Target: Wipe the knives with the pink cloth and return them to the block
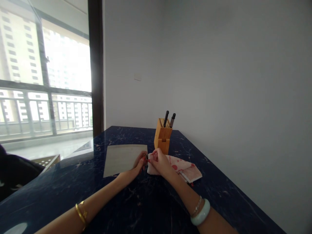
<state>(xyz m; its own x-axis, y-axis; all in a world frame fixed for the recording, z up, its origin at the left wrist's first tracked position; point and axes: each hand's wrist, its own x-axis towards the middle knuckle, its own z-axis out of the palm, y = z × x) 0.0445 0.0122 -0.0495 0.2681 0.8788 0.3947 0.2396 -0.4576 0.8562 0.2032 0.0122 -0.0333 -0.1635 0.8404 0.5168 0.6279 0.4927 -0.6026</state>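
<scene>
My left hand (pixel 140 160) is closed, its fingertips around a small dark thing (pixel 146 157) too small to name. Close beside it, my right hand (pixel 157 158) has its fingers pinched together over the left end of a folded white cloth with a pink-red pattern (pixel 177 163). Whether the right fingers grip the cloth or something tiny, I cannot make out. Beneath my left hand lies a pale rectangular sheet or board (pixel 124 158). A slim white-handled object (pixel 184 177) rests against the cloth's near edge, partly hidden by my right forearm.
Behind my hands stands a wooden knife block (pixel 162 135) with two dark-handled tools in it. The dark blue marbled table (pixel 136 208) runs along a grey wall (pixel 231 97) on the right. At left are a window (pixel 65 81) and a dark object (pixel 17 172) beside the table.
</scene>
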